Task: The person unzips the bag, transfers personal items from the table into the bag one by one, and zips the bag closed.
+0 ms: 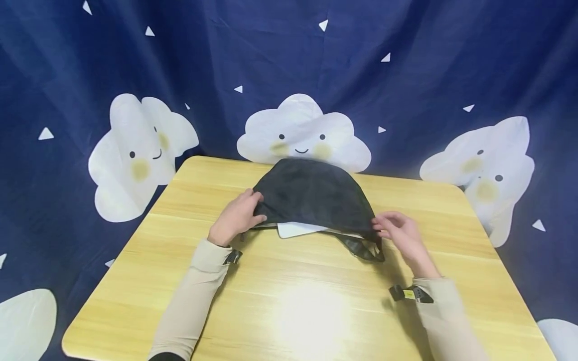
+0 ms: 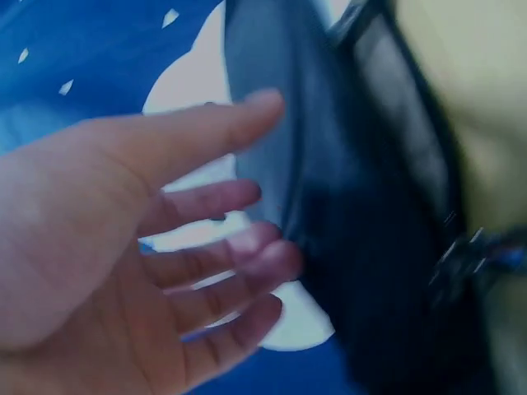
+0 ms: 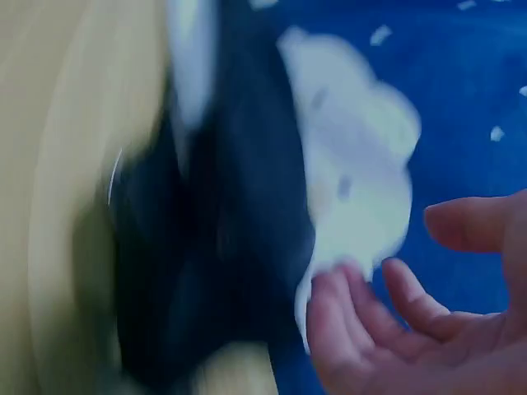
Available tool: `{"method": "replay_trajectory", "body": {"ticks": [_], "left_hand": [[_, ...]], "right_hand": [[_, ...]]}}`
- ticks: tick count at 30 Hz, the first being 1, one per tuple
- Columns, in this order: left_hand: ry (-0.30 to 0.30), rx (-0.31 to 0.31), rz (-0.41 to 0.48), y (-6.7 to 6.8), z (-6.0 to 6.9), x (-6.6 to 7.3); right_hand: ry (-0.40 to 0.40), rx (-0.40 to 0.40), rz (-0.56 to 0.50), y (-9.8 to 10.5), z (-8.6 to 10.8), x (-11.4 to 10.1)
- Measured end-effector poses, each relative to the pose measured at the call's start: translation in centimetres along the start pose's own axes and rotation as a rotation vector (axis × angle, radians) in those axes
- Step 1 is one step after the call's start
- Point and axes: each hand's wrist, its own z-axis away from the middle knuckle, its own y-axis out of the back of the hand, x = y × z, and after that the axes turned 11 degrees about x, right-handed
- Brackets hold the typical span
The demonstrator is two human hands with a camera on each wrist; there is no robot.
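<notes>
A black fabric bag [image 1: 316,193] lies on the table, its domed side toward the curtain and its opening toward me. From the opening sticks out a flat white thing [image 1: 300,229] with rounded corners; the rest of it is hidden inside. A dark strap or flap [image 1: 361,248] hangs loose at the bag's right corner. My left hand [image 1: 237,215] is at the bag's left edge, with thumb and fingers apart in the left wrist view and nothing between them. At the right edge, my right hand [image 1: 402,233] has its fingertips close to the cloth, fingers loosely bent and holding nothing.
The light wooden table [image 1: 289,291] has rounded corners and a bright glare spot near its front. Behind it hangs a dark blue curtain [image 1: 280,50] with white clouds and small triangles. Each wrist wears a black strap [image 1: 422,294] over a beige sleeve.
</notes>
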Motion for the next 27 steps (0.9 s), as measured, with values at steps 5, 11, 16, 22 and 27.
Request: {"method": "replay_trajectory", "body": {"ticks": [5,11,16,22,27], "left_hand": [[-0.135,0.016,-0.108,-2.1,-0.3,1.1],[-0.261,0.127,-0.252,-3.7,-0.4,1.6],[-0.293,0.209,-0.247,-3.3,-0.3,1.9],[-0.315,0.366,-0.193,-1.9,-0.5,2.0],[-0.287,0.424,-0.103,-1.4,-0.8,2.0]], "right_hand": [[-0.038,-0.241,-0.328,-5.5,1.2,-1.3],[-0.218,-0.449,-0.506,-11.6,2.4,-0.6],[-0.427,-0.387,-0.719,-14.6,3.1,-0.3],[-0.537,-0.261,-0.960,-16.6,4.0,-0.5],[-0.548,-0.247,-1.063,-17.5,4.2,-0.2]]}}
